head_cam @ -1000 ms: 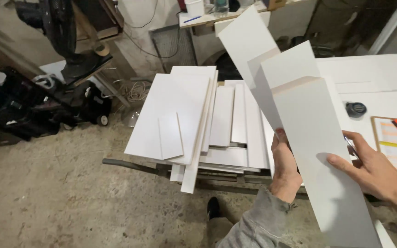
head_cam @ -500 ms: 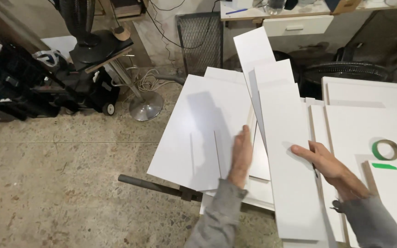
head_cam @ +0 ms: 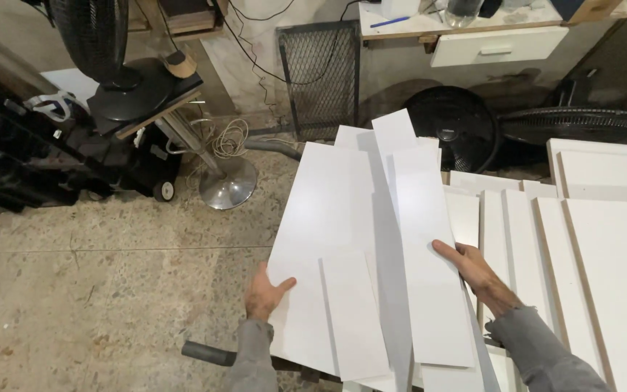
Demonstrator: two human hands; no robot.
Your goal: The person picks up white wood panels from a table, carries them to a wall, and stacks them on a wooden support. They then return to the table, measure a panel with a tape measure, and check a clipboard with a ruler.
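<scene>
While left hand (head_cam: 265,290) grips wide white panel's (head_cam: 328,218) edge, right hand (head_cam: 473,267) rests open-palmed on long strip (head_cam: 429,254) (no closed grip)

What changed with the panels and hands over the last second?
The long white panels, held up and tilted a second ago, now lie flat on the stack. The left hand has shifted to the edge of the wide white panel; the right hand rests on the long panels' right edge. The stack stayed put.

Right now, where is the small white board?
In the head view, the small white board lies low and centre on the big white panel, between the left hand and right hand.
</scene>
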